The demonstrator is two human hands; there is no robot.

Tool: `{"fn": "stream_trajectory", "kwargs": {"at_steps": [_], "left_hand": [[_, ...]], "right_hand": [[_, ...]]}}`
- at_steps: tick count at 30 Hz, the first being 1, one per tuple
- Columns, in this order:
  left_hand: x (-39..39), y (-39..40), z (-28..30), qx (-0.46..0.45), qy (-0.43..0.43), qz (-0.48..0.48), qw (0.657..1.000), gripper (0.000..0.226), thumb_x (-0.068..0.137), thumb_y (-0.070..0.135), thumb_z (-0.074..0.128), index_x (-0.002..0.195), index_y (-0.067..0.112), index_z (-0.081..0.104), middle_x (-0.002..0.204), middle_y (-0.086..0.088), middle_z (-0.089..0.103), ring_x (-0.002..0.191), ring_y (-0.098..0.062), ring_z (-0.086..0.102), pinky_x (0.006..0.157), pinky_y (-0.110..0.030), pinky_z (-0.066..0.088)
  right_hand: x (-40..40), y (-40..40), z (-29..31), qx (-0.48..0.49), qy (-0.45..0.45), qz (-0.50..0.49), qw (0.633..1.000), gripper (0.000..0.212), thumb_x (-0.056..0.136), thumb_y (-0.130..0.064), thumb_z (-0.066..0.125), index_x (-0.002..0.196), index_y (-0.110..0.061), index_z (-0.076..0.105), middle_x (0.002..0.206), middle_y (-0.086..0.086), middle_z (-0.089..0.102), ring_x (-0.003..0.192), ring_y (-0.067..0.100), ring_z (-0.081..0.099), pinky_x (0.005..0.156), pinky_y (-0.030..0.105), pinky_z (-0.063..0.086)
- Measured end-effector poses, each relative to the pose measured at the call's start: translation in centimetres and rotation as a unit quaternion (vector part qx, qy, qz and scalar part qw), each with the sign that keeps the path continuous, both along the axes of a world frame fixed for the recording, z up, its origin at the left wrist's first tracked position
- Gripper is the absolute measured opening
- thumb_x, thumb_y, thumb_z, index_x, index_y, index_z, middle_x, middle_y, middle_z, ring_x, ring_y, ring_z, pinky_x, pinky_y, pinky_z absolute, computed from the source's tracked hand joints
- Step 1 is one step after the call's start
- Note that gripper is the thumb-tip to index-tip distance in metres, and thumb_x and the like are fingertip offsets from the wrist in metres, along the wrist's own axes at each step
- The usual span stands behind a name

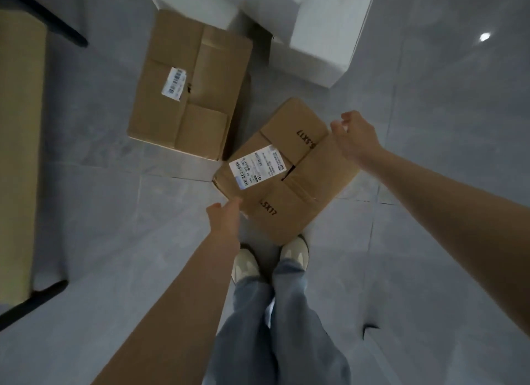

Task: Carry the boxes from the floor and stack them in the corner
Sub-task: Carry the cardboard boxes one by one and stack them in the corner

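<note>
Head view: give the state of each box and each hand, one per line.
Near box: flaps closed, label up, between both hands.
Far box: flaps closed, label up, flat on the floor.
White boxes: behind, untouched.
Left hand: at the near box's left edge, grip hidden.
Right hand: at its right corner, fingers curled.

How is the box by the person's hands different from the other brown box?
The near cardboard box has both hands at its edges, the left hand and the right hand; the far cardboard box is untouched. The near box shows printed black numbers; the far one shows none. The near box's label is larger and easier to see than the far box's. Both are brown, taped shut and carry white barcode labels.
</note>
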State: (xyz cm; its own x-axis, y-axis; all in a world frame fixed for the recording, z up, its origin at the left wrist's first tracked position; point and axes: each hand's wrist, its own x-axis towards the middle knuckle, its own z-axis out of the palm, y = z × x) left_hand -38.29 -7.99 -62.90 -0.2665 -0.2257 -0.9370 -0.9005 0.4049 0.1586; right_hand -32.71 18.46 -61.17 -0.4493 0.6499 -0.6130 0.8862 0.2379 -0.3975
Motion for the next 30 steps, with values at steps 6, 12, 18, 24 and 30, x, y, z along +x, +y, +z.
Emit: {"fn": "stream_trajectory", "kwargs": {"at_steps": [6, 12, 18, 24, 30], "left_hand": [[2.1, -0.5, -9.0, 0.070, -0.068, 0.039, 0.994, 0.078, 0.086, 0.046, 0.066, 0.150, 0.021, 0.029, 0.146, -0.001, 0.043, 0.136, -0.027, 0.039, 0.107, -0.041, 0.036], [3.4, 0.0, -10.7, 0.128, -0.072, 0.107, 0.983, 0.099, 0.048, 0.047, 0.077, 0.140, 0.030, 0.043, 0.129, -0.004, 0.063, 0.116, -0.029, 0.059, 0.100, -0.052, 0.048], [2.3, 0.6, -5.7, 0.091, -0.051, 0.083, 0.991, 0.063, 0.078, 0.028, 0.066, 0.137, 0.025, 0.045, 0.124, -0.005, 0.061, 0.112, -0.025, 0.056, 0.096, -0.044, 0.048], [1.9, 0.6, 4.9, 0.088, -0.042, 0.110, 0.989, 0.054, 0.081, 0.022, 0.063, 0.134, 0.019, 0.050, 0.109, -0.005, 0.060, 0.090, -0.019, 0.054, 0.077, -0.034, 0.045], [-0.6, -0.6, 21.5, 0.090, 0.025, 0.125, 0.988, 0.030, 0.086, 0.013, 0.059, 0.115, 0.018, 0.058, 0.094, 0.001, 0.060, 0.081, -0.014, 0.054, 0.062, -0.029, 0.040]], "right_hand": [[0.4, 1.6, -10.7, -0.015, -0.069, 0.017, 0.997, 0.070, 0.099, -0.050, 0.037, 0.147, 0.000, 0.026, 0.148, 0.022, 0.038, 0.133, 0.038, 0.040, 0.104, 0.040, 0.035], [1.1, 1.6, -12.7, -0.031, -0.100, 0.010, 0.994, 0.058, 0.098, -0.053, 0.034, 0.129, -0.005, 0.042, 0.129, 0.020, 0.053, 0.113, 0.035, 0.051, 0.079, 0.033, 0.035], [2.0, 1.7, -7.0, -0.037, -0.125, 0.017, 0.991, 0.064, 0.097, -0.053, 0.038, 0.136, -0.003, 0.037, 0.136, 0.021, 0.049, 0.121, 0.038, 0.049, 0.085, 0.037, 0.037], [2.9, 0.3, 4.5, -0.025, -0.111, -0.037, 0.993, 0.068, 0.093, -0.057, 0.043, 0.137, -0.005, 0.036, 0.133, 0.019, 0.051, 0.117, 0.038, 0.051, 0.088, 0.042, 0.041], [2.4, -1.9, 21.8, -0.058, -0.068, -0.086, 0.992, 0.059, 0.091, -0.048, 0.053, 0.134, -0.010, 0.039, 0.127, 0.011, 0.051, 0.098, 0.025, 0.046, 0.080, 0.037, 0.036]]}}
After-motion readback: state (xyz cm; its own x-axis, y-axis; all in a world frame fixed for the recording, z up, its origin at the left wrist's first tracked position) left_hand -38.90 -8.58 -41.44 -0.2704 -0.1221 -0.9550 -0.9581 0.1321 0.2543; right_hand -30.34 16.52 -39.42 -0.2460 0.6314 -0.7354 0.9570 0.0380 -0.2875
